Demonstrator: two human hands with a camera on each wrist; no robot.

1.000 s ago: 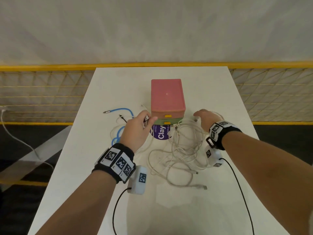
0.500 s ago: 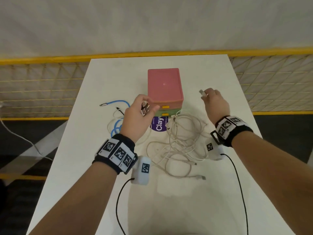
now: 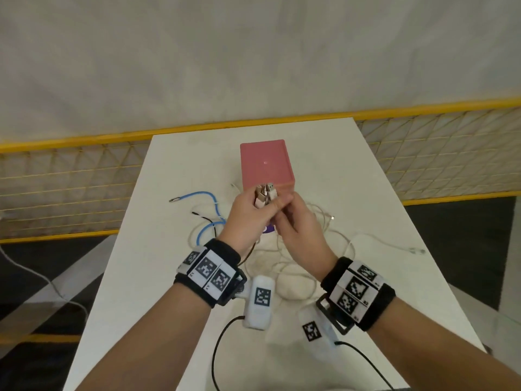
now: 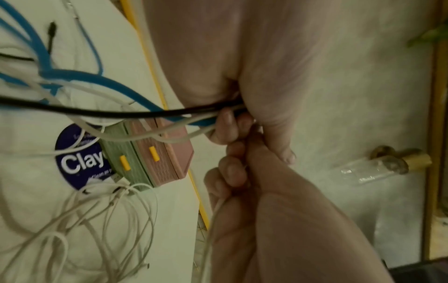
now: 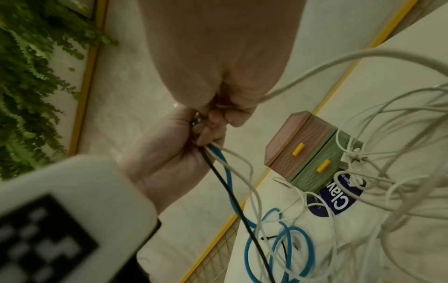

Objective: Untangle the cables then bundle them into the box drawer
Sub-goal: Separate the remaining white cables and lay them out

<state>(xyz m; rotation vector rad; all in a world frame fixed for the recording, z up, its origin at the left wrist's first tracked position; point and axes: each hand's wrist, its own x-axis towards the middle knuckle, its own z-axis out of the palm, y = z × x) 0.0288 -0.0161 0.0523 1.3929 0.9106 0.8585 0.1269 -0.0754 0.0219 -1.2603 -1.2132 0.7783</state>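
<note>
My left hand (image 3: 260, 206) is raised in front of the pink box (image 3: 266, 163) and grips a bunch of cable plugs (image 3: 265, 193) pointing up. From its fist trail a blue cable (image 4: 101, 80), a black cable (image 4: 97, 113) and white cables (image 5: 238, 160). My right hand (image 3: 284, 213) presses against the left and pinches a white cable (image 5: 315, 70) at the bunch. The white tangle (image 3: 296, 266) lies on the table under both hands. The pink drawer (image 4: 155, 151) and green drawer (image 4: 123, 162), each with a yellow handle, are shut.
The white table (image 3: 169, 277) is narrow, with yellow mesh railing (image 3: 70, 179) beyond its left, right and far edges. A purple round sticker (image 4: 77, 159) lies in front of the box. A loose blue cable end (image 3: 197, 196) and a white plug (image 3: 417, 251) reach toward the table sides.
My right hand carried a white plug from beside the box over to my left hand. Both hands rose and met in front of the box, lifting the cables.
</note>
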